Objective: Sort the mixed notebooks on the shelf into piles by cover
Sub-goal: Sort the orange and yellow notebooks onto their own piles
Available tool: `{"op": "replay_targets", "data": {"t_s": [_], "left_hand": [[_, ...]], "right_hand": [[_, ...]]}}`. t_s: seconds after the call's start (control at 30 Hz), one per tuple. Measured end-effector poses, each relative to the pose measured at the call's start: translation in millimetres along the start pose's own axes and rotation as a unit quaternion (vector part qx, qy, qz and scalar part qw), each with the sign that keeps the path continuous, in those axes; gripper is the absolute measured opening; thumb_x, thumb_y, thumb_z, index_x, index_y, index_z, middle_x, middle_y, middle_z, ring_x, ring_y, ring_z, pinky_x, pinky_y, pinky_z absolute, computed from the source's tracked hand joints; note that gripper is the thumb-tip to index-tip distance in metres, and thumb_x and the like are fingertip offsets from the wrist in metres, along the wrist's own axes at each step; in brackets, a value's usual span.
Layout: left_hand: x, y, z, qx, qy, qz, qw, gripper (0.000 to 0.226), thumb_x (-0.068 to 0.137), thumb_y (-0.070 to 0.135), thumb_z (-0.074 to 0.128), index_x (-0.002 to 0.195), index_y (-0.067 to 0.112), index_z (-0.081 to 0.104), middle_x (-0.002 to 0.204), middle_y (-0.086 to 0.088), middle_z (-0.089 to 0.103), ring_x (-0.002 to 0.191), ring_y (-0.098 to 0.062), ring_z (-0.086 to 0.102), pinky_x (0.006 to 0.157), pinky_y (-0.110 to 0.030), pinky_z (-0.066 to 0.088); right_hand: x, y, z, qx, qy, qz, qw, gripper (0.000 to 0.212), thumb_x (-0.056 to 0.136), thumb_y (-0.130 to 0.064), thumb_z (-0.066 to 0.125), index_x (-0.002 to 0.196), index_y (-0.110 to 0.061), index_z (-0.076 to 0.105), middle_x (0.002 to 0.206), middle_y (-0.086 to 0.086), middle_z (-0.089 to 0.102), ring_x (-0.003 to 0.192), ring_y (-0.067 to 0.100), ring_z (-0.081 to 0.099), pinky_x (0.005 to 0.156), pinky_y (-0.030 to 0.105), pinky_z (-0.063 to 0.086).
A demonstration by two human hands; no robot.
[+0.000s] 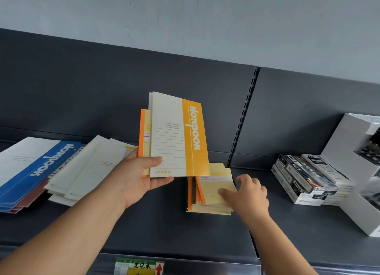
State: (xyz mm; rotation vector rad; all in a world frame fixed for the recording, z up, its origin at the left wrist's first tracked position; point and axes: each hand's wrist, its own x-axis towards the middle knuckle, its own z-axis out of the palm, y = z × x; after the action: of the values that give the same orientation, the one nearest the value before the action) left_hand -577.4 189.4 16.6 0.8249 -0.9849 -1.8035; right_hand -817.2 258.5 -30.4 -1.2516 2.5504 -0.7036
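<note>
The person stands at a dark shelf (pixel 144 223) with the left hand (pixel 135 178) closed on a few notebooks held upright, thumb across the front one, a cream cover with a yellow band (pixel 174 135). Tucked behind it is a smaller orange-edged notebook (pixel 143 135). The right hand (pixel 246 194) is spread loosely and rests on the pale yellow pile (pixel 213 192) lying on the shelf just below; it grips nothing that I can see, and it is blurred.

To the left lie a blue-cover pile (pixel 39 167) and, overlapping it, a fan of cream covers (pixel 88 167), both rather slumped.

The step looks like picking through the yellow pile. It would go best if the right hand lifts one cover at a time by a free corner, since the orange spines below sit askew and could slide. The held bunch is mixed, so it wants splitting before anything goes down. Squaring the cream fan first would keep the piles apart.
</note>
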Motion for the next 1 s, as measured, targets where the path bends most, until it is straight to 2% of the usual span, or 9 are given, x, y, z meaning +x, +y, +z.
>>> {"op": "replay_targets", "data": {"t_s": [0.07,0.13,0.2,0.27,0.37,0.47,0.67,0.8,1.0], "left_hand": [[-2,-4,5,0.005,-0.012,-0.006,1.0,0.04,0.092,-0.005,0.054,0.118,0.024,0.061,0.109,-0.007,0.074,0.095,-0.029,0.073,0.072,-0.046,0.061],[-4,-7,11,0.011,-0.022,-0.011,1.0,0.04,0.092,-0.005,0.054,0.12,0.023,0.06,0.109,-0.007,0.074,0.095,-0.029,0.073,0.074,-0.048,0.06],[-5,-10,17,0.02,-0.032,-0.015,0.999,0.041,0.091,-0.005,0.055,0.121,0.023,0.061,0.109,-0.007,0.075,0.095,-0.029,0.073,0.075,-0.048,0.06],[-6,-12,23,0.029,-0.039,-0.017,0.999,0.041,0.091,-0.004,0.056,0.121,0.023,0.061,0.108,-0.007,0.075,0.096,-0.03,0.072,0.074,-0.047,0.06],[-9,-12,28,0.03,-0.046,-0.018,0.998,0.035,0.092,0.005,0.058,0.123,0.022,0.06,0.109,-0.008,0.074,0.098,-0.031,0.072,0.075,-0.047,0.059],[-14,-8,26,0.024,-0.046,-0.019,0.998,0.029,0.096,0.024,0.054,0.125,0.023,0.06,0.111,-0.009,0.074,0.099,-0.033,0.071,0.077,-0.048,0.059],[-28,4,-1,0.041,0.015,-0.001,0.999,0.024,0.099,0.017,0.05,0.117,0.026,0.063,0.107,-0.007,0.075,0.098,-0.031,0.072,0.078,-0.05,0.058],[-43,16,-30,0.063,0.059,0.028,0.996,0.025,0.098,0.014,0.051,0.116,0.026,0.064,0.107,-0.006,0.075,0.096,-0.028,0.073,0.077,-0.049,0.058],[-64,31,-78,0.045,0.123,0.056,0.99,0.025,0.098,0.009,0.049,0.114,0.023,0.063,0.104,-0.007,0.076,0.093,-0.028,0.073,0.077,-0.05,0.058]], "right_hand": [[-2,-4,-4,0.039,0.039,-0.036,0.998,0.044,0.091,-0.041,0.062,0.128,-0.019,0.053,0.134,0.0,0.049,0.128,0.025,0.039,0.098,0.04,0.037],[-5,-11,-12,0.211,0.042,-0.054,0.975,0.036,0.096,-0.039,0.056,0.125,-0.017,0.057,0.128,-0.003,0.057,0.122,0.02,0.05,0.096,0.036,0.043],[-10,-25,-21,0.424,-0.083,-0.017,0.902,0.035,0.098,-0.044,0.053,0.122,-0.018,0.059,0.117,-0.003,0.067,0.11,0.017,0.062,0.091,0.036,0.052],[-14,-33,-25,0.497,-0.197,0.017,0.845,0.031,0.097,-0.044,0.056,0.116,-0.02,0.06,0.11,0.0,0.071,0.102,0.02,0.069,0.082,0.036,0.057],[-19,-36,-22,0.445,-0.196,-0.008,0.874,0.023,0.094,-0.034,0.064,0.112,-0.02,0.06,0.102,0.0,0.074,0.081,0.016,0.074,0.067,0.027,0.055],[-20,-38,-17,0.423,-0.177,-0.023,0.888,0.021,0.094,-0.033,0.065,0.109,-0.02,0.06,0.099,0.0,0.075,0.07,0.014,0.074,0.061,0.024,0.053],[-29,-65,-4,0.367,-0.163,-0.074,0.913,0.028,0.093,-0.037,0.065,0.104,-0.012,0.058,0.092,0.007,0.072,0.055,0.013,0.065,0.05,0.021,0.05],[-36,-91,18,0.382,-0.2,-0.088,0.898,0.022,0.099,-0.03,0.056,0.107,-0.009,0.057,0.086,0.007,0.069,0.051,0.009,0.063,0.051,0.026,0.048],[-50,-129,51,0.452,-0.284,-0.056,0.844,0.013,0.103,-0.024,0.05,0.109,-0.019,0.06,0.086,0.004,0.071,0.058,0.012,0.065,0.052,0.023,0.05]]}}
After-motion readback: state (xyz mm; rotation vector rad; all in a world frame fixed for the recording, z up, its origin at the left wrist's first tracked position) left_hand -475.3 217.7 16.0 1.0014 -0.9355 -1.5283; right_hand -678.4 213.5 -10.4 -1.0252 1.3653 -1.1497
